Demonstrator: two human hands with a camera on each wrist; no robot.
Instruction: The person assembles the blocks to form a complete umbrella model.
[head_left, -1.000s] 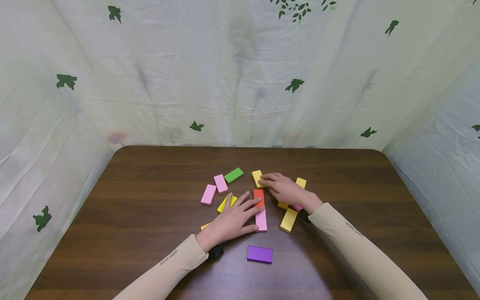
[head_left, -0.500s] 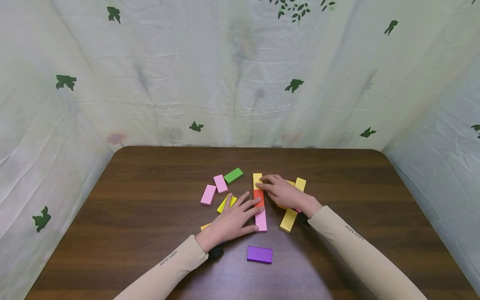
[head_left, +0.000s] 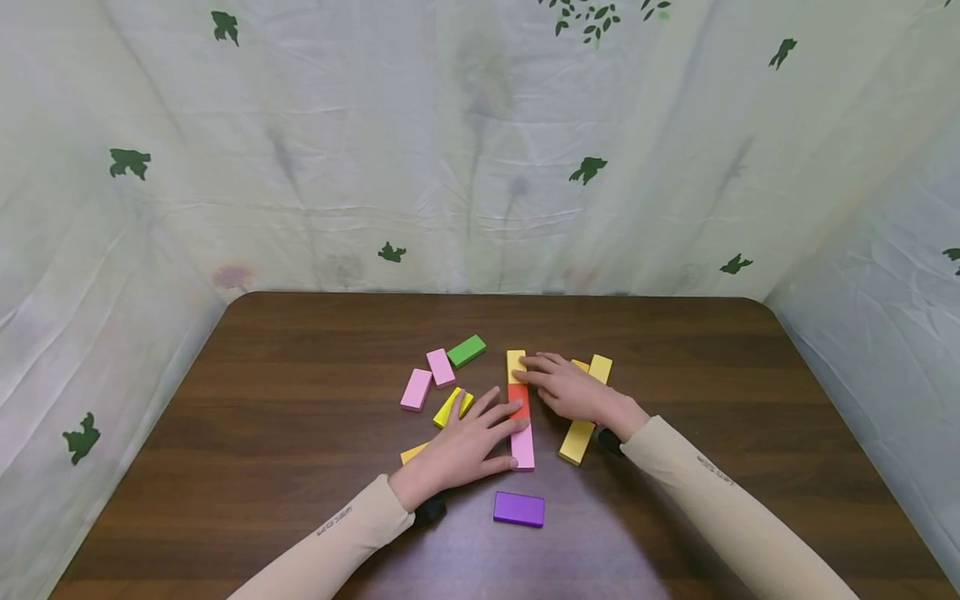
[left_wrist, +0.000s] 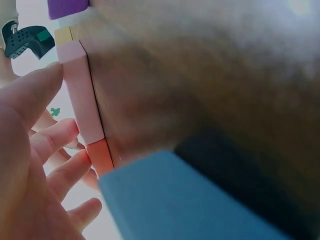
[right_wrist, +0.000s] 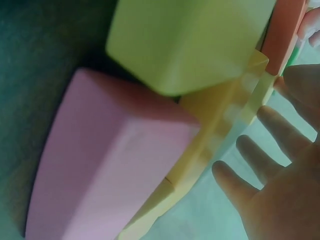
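Note:
A pale yellow block [head_left: 515,365], a red block [head_left: 518,392] and a pink block [head_left: 524,450] lie end to end in a column on the table. My left hand [head_left: 461,446] spreads over the column's left side. Its fingertips touch the red and pink blocks, with the thumb by the pink block's near end. In the left wrist view those fingers lie along the side of the pink block [left_wrist: 80,95]. My right hand [head_left: 573,390] reaches in from the right, fingers extended, fingertips on the yellow block's right side.
A purple block [head_left: 519,509] lies nearer the person. Pink blocks [head_left: 416,390], a green block [head_left: 467,351] and a bright yellow block [head_left: 448,410] lie to the left. Several yellow blocks [head_left: 577,442] sit under and beside the right hand. A curtain [head_left: 480,167] hangs behind the table.
The pale yellow block, tilted and apart at first, was straightened and brought against the red block by the right hand. The whole column then slid slightly toward the person.

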